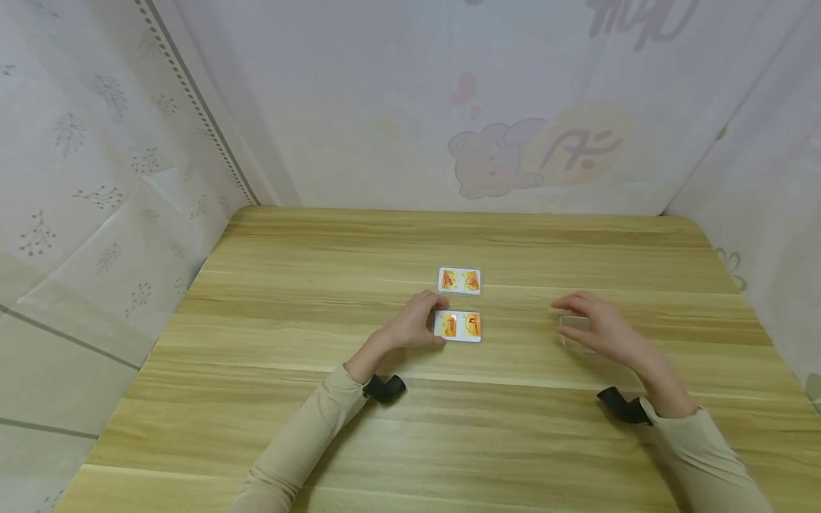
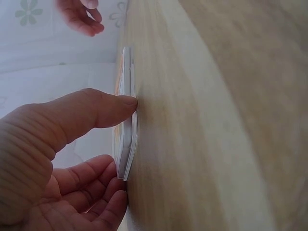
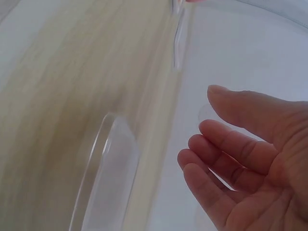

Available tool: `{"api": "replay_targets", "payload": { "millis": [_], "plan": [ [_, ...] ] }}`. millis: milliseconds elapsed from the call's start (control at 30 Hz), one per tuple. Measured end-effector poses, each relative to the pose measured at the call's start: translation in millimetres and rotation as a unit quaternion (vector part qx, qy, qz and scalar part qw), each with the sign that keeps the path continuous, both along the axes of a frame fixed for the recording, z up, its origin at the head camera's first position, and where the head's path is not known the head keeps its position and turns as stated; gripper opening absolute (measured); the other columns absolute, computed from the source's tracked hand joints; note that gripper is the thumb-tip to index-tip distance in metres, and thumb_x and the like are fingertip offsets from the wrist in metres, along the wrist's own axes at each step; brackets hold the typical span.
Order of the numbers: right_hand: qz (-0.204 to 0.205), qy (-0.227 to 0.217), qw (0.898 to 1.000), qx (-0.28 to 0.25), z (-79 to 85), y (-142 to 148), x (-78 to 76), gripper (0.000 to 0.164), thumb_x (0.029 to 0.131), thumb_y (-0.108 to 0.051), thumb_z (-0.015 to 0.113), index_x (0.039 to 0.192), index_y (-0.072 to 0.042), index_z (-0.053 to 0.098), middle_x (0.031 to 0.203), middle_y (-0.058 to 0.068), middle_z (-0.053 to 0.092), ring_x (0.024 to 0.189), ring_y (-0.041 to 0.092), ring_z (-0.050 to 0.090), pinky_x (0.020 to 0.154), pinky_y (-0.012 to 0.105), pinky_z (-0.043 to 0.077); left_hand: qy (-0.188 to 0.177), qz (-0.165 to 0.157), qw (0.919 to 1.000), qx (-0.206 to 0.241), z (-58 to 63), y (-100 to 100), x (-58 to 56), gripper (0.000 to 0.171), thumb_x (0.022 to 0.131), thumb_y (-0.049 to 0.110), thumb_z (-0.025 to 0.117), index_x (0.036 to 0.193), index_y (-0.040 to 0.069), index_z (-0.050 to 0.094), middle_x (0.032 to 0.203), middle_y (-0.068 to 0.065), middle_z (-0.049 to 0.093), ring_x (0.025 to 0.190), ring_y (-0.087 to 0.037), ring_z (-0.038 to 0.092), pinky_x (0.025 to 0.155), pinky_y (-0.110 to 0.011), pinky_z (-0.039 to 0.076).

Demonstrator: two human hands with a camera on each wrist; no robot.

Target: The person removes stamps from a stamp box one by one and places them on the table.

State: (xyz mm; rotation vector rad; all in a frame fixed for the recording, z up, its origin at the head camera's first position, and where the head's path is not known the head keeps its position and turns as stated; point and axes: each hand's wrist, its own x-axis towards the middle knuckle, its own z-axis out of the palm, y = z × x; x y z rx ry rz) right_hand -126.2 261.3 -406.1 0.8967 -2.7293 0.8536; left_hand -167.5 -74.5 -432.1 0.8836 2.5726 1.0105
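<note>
My left hand (image 1: 413, 324) grips a flat clear plastic case (image 1: 457, 326) at its left end, thumb on the near edge and fingers on the far side. White cards with orange and yellow pictures show inside it. In the left wrist view the case (image 2: 126, 139) lies low on the wood, under the thumb. Over to the right, my right hand (image 1: 599, 328) hovers with fingers loosely bent and nothing between them. Under it lies a clear plastic cover (image 1: 577, 333), partly hidden. The right wrist view shows this cover (image 3: 113, 178) apart from the fingers.
A second case with similar cards (image 1: 460, 281) lies just beyond the held one. The wooden table (image 1: 449, 442) meets patterned curtains (image 1: 353, 107) at the back and sides. Black curved pieces (image 1: 385, 389) sit at both wrists.
</note>
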Motion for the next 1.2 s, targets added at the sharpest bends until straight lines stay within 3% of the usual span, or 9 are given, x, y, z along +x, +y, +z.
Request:
{"api": "replay_targets", "payload": {
  "millis": [600,900,1200],
  "plan": [
    [0.022,-0.019,0.999,-0.023,4.4,-32,-8.7,0.033,0.076,0.006,0.072,0.107,0.007,0.062,0.102,0.017,0.063,0.094,0.034,0.06,0.078,0.044,0.052,-0.004,0.001,1.0,0.004,-0.9,0,0.2,0.06,0.066,0.004,0.081,0.118,-0.006,0.051,0.114,-0.014,0.053,0.108,-0.026,0.047,0.098,-0.038,0.037],
    [0.037,-0.053,0.998,-0.015,5.0,-50,-14.9,0.032,0.077,0.006,0.071,0.108,0.007,0.062,0.106,0.018,0.063,0.098,0.035,0.06,0.081,0.045,0.051,0.015,-0.014,0.9993,0.031,-1.5,-3,0.8,0.055,0.067,0.004,0.079,0.114,-0.007,0.052,0.109,-0.015,0.053,0.104,-0.028,0.047,0.095,-0.036,0.038],
    [0.043,-0.101,0.994,-0.006,5.2,-69,-18.9,0.029,0.081,0.001,0.069,0.109,0.007,0.062,0.108,0.017,0.062,0.102,0.035,0.058,0.087,0.046,0.048,0.003,-0.003,1.0,0.004,-2.0,0,-1.2,0.059,0.067,0.004,0.081,0.117,-0.007,0.051,0.114,-0.016,0.053,0.108,-0.028,0.047,0.098,-0.038,0.037]
  ]
}}
